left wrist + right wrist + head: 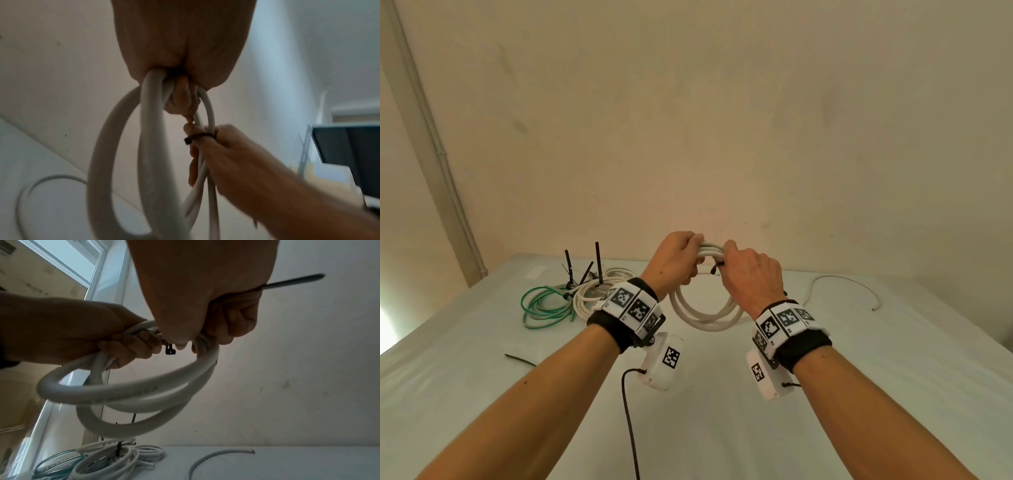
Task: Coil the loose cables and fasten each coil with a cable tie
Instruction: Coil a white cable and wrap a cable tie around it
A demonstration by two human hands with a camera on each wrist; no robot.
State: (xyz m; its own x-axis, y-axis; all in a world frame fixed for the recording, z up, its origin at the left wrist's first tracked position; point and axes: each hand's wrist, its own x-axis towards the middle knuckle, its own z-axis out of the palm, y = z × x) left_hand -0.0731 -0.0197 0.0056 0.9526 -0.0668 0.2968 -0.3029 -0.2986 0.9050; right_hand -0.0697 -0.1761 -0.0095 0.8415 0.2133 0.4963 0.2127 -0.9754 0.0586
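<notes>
We hold a coil of thick white cable [705, 313] up above the white table [722, 428], its loops hanging down between our wrists. Our left hand [676, 258] is curled around the top of the bundle, and our right hand [751, 274] is wrapped round the strands just beside it. A black cable tie [198, 137] circles the strands at our right fingers [224, 141]; its small head [170, 350] hangs under the bundle between the two hands, and its long tail [296, 281] sticks out past the right hand.

Near the far left corner of the table lie a green cable coil [544, 308] and a white coil [589, 291], touching each other, with black tie tails [598, 262] standing up from them. A short loose white cable [846, 282] curves near the far right edge. One spare black tie [520, 360] lies toward the left edge, well apart from the coils.
</notes>
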